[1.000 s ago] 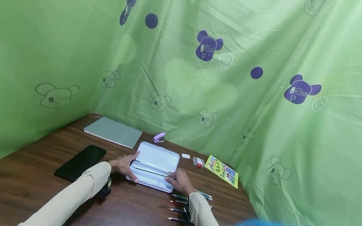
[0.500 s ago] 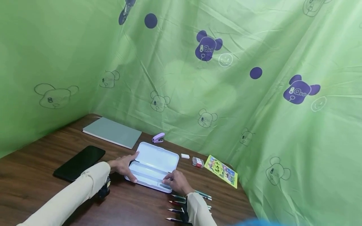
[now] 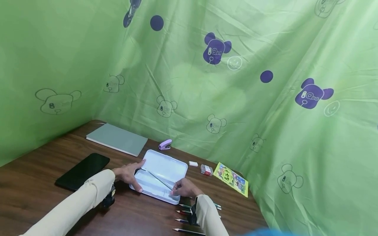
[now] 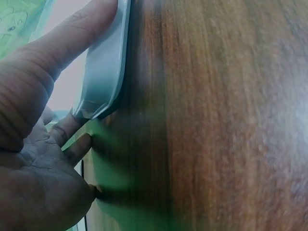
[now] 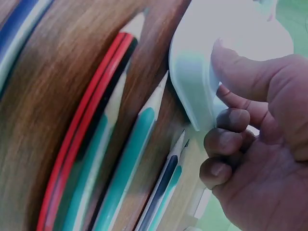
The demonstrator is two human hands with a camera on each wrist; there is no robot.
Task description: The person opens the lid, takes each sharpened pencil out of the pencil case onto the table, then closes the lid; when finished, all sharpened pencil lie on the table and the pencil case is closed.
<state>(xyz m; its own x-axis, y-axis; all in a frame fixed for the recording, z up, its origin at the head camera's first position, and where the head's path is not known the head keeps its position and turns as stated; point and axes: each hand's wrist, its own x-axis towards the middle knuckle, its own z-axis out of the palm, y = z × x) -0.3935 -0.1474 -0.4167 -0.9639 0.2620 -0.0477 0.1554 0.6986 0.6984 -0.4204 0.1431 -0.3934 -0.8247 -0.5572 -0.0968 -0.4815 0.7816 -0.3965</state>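
A white pencil case (image 3: 155,194) lies on the table with its lid (image 3: 166,164) raised. My left hand (image 3: 128,175) holds its left end, thumb along the front wall and a finger by the lid. At the right end, my right hand (image 3: 187,188) pinches a thin pencil (image 3: 159,180) that slants across the tray towards its far left corner. In the right wrist view, the right thumb and forefinger meet over the glare-washed case, and the pencil cannot be made out there. Several loose pencils (image 3: 189,231) lie beneath the right forearm; a red-and-black striped pencil (image 5: 91,110) is among them.
A phone-like black slab (image 3: 82,172) lies left of the case, a grey notebook (image 3: 116,139) behind it. Along the back stand a lilac stapler (image 3: 165,144), a white eraser (image 3: 193,163), a small clear box (image 3: 206,170) and a yellow booklet (image 3: 231,179). Green curtain (image 3: 189,82) surrounds the table.
A pencil that lay lengthwise in the case now slants across it, its near end in my right fingers. The right hand has shifted slightly; the left hand stays on the case.
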